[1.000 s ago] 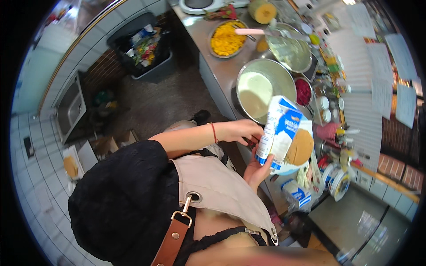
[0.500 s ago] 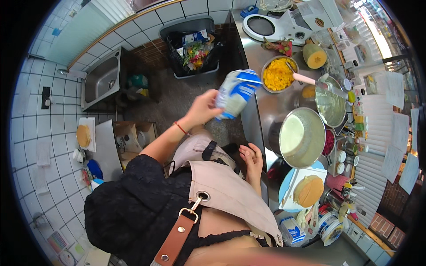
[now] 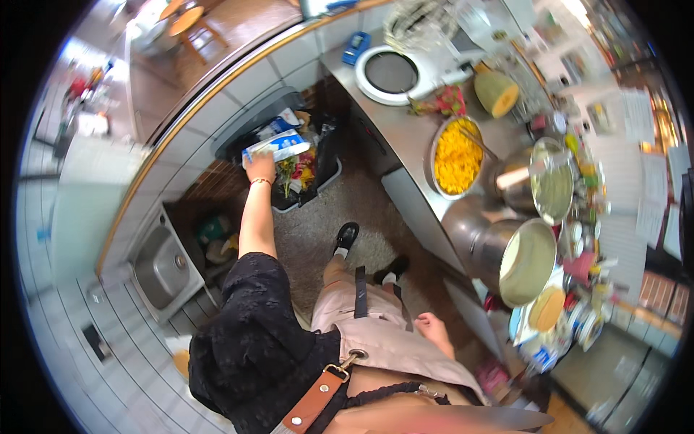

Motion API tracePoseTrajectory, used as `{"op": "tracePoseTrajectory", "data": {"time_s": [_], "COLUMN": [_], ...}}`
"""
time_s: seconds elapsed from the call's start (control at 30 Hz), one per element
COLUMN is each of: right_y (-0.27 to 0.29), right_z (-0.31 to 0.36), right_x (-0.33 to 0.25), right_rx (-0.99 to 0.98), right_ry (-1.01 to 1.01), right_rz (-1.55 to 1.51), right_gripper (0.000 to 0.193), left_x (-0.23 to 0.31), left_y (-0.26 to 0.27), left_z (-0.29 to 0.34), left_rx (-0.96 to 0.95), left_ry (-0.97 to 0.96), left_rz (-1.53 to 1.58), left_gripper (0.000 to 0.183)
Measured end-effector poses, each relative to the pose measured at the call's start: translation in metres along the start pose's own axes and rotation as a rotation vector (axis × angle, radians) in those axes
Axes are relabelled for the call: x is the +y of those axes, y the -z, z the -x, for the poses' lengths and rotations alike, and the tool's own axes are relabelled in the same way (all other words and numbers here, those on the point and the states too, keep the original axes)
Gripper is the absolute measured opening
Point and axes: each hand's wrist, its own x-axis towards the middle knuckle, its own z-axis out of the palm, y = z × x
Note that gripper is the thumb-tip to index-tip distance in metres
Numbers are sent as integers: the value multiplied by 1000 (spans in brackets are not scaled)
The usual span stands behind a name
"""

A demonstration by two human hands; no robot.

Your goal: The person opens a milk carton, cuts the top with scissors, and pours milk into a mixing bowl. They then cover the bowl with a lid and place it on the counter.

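My left arm stretches far forward over the bin. My left hand [image 3: 260, 168] holds a blue and white carton [image 3: 288, 144] just above the rubbish; its fingertips are partly hidden behind it. Below lie fruit peelings [image 3: 296, 173] in red, yellow and green, in a grey bin [image 3: 334, 173] lined with a black bag. My right hand [image 3: 432, 328] hangs beside my apron, fingers curled in, with nothing seen in it.
The steel counter [image 3: 361, 108] on the right carries a bowl of diced yellow fruit [image 3: 457, 155], a steel pot [image 3: 531, 271] with pale liquid, a cut melon [image 3: 495, 90] and a white scale [image 3: 390, 76]. A sink [image 3: 163, 278] stands at left.
My left hand has carried the carton forward and left, from beside the counter to over the bin. My body has moved toward the bin. My right hand's fingers have curled in.
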Motion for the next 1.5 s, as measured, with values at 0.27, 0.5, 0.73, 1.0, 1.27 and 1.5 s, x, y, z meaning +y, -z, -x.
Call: {"op": "tracePoseTrajectory", "data": {"time_s": [0.27,0.5,0.73,1.0,1.27,1.5], "right_y": [-32,-23,104,269,274,202], "right_z": [20,37,75,87,104,229], "right_x": [32,95,224,405,400,254], "right_rx": [107,656,1261,1821,1941,1383], "right_ry": [-174,-291,-491,-412,-566,-6], "right_rz": [-175,-393,-772,-774,-391,-329], "right_gripper": [30,53,81,103,70,54], "left_x": [15,81,229,341,379,413], "left_y": [7,-20,-49,51,144,241], "left_z": [-23,8,165,311,367,391], "left_rx": [-445,-308,-852,-749,-641,-510], "left_ry": [95,-389,-439,-792,-908,-1113], "left_rz": [19,577,749,629,617,795], "left_gripper": [33,28,32,35,38,41]}}
